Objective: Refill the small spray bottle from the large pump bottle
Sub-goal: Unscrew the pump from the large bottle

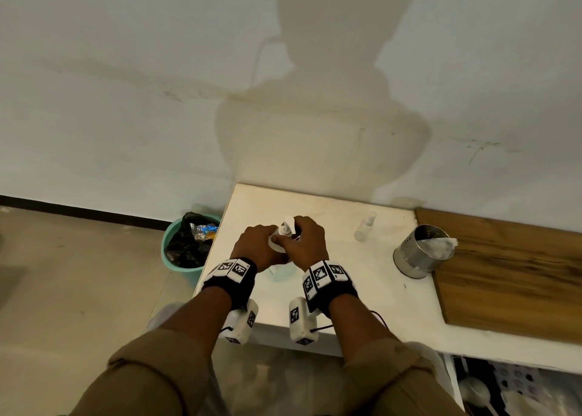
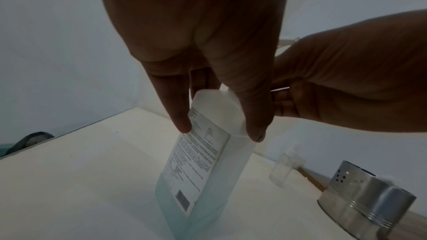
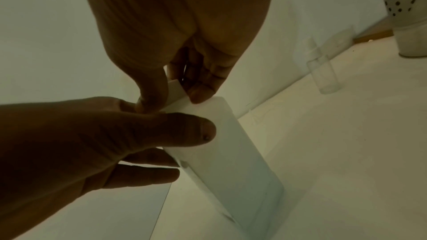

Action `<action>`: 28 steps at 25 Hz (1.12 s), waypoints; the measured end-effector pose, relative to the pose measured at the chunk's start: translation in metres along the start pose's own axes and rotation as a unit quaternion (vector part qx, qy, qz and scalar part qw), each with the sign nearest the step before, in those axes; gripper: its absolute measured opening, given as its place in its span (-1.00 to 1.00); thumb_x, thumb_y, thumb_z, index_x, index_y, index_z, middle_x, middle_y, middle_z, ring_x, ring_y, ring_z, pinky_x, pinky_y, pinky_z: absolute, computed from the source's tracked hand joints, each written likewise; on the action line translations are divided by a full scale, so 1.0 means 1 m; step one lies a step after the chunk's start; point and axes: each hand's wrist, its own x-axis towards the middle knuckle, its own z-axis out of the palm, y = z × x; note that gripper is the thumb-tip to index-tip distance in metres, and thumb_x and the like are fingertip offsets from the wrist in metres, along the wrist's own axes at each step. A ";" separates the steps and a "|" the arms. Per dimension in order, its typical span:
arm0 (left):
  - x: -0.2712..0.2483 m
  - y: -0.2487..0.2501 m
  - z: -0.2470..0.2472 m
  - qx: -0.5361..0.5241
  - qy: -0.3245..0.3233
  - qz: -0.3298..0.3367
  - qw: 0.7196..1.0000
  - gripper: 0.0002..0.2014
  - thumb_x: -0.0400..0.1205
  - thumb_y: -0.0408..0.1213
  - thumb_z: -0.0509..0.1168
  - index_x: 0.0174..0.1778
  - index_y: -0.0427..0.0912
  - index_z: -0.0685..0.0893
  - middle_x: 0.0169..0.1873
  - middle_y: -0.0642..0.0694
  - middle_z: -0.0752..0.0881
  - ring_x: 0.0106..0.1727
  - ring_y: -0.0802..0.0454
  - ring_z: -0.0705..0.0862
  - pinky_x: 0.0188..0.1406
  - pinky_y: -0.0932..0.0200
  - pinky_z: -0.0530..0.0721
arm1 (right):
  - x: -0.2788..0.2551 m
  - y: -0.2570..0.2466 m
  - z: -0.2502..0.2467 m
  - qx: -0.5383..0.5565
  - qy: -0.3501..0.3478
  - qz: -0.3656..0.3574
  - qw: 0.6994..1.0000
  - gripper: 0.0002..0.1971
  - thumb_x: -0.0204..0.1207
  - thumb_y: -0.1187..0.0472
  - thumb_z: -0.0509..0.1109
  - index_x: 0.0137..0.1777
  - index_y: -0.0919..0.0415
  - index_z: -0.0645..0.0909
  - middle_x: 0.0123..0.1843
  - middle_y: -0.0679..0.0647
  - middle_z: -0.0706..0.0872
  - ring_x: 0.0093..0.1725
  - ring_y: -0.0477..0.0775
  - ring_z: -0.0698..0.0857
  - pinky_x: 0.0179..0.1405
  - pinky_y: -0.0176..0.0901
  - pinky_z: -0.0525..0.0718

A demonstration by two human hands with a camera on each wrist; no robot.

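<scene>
The large pump bottle (image 1: 277, 242) (image 2: 208, 161) (image 3: 231, 152) stands on the white table (image 1: 362, 289); it is translucent white, holds pale blue liquid and has a printed label. My left hand (image 1: 256, 244) (image 2: 221, 131) grips its shoulder from above, thumb on one side and fingers on the other. My right hand (image 1: 304, 242) (image 3: 175, 96) pinches the white pump top (image 1: 288, 223) at the neck. The small clear spray bottle (image 1: 365, 226) (image 2: 285, 167) (image 3: 323, 72) stands upright and untouched to the right, near the wall.
A perforated steel canister (image 1: 422, 252) (image 2: 365, 205) (image 3: 409, 15) with a white cloth inside stands at the edge of a wooden board (image 1: 510, 274) on the right. A teal bin (image 1: 189, 242) with a black liner sits on the floor left of the table.
</scene>
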 end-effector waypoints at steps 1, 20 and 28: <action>0.000 0.000 0.000 -0.003 -0.001 0.000 1.000 -0.50 0.09 0.14 0.40 -0.12 -0.05 0.72 -0.23 -0.06 0.79 -0.16 -0.08 0.74 -0.16 0.05 0.70 | 0.000 0.001 0.001 0.003 0.003 -0.002 1.000 -0.65 0.25 0.16 0.67 -0.21 0.38 0.62 -0.21 0.24 0.70 -0.17 0.26 0.68 -0.16 0.13 0.67; 0.003 -0.006 0.006 -0.012 0.008 0.002 1.000 -0.52 0.14 0.07 0.44 -0.04 0.01 0.71 -0.19 0.00 0.81 -0.13 -0.03 0.76 -0.03 -0.04 0.75 | -0.010 0.012 0.014 0.141 0.055 0.064 0.986 -0.49 0.23 0.10 0.72 0.12 0.12 0.59 0.10 0.03 0.72 0.03 -0.03 0.74 -0.08 -0.40 0.64; 0.004 -0.006 0.006 -0.031 0.008 -0.011 0.999 -0.56 0.13 0.06 0.47 -0.11 0.00 0.71 -0.25 0.01 0.79 -0.17 -0.03 0.75 -0.06 -0.06 0.76 | -0.010 0.014 0.015 0.171 0.057 0.036 0.983 -0.69 0.34 0.28 0.63 0.07 0.15 0.69 -0.06 -0.08 0.77 -0.06 -0.21 0.73 -0.08 -0.45 0.67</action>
